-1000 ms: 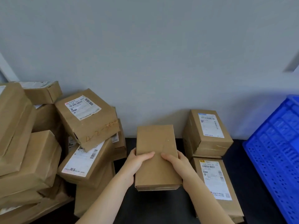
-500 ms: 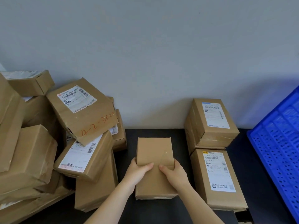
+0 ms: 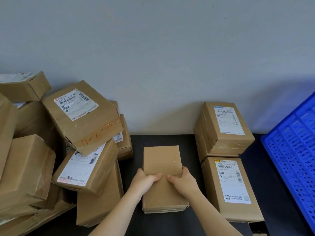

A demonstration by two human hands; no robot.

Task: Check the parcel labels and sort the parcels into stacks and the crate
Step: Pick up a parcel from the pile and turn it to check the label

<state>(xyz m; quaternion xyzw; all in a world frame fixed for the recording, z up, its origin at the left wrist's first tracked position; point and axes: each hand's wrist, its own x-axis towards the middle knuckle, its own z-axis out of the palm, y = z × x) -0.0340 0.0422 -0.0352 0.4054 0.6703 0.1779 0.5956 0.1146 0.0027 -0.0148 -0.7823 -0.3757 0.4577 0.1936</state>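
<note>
Gripping the plain brown parcel [image 3: 162,160] at about mid-length, the left hand [image 3: 146,182] and the right hand [image 3: 184,182] each had a thumb laid across its top face and fingers curled round a long edge, so both were closed firmly on it. It sat low in the centre of the frame over the dark table [image 3: 153,140]; whether its near end touched the table could not be told. The face turned upward showed no label, so the likeliest slip was sorting it on a guess. Turning it over to read it would mean shifting this two-handed hold, and a parcel taken only at the edges could twist or drop. Just right of the right hand lay the near labelled parcel [image 3: 233,188], with the far labelled parcel [image 3: 225,126] beyond it on top of another. A careless swing that way might have nudged either out of line. At the left of the frame the red-marked parcel [image 3: 81,116] lay tilted on a loose heap, and a bump from the left forearm looked enough to start it sliding. The blue crate [image 3: 293,150] stood at the right edge, well apart from the hands, so a reach there would have passed over the labelled parcels.
</note>
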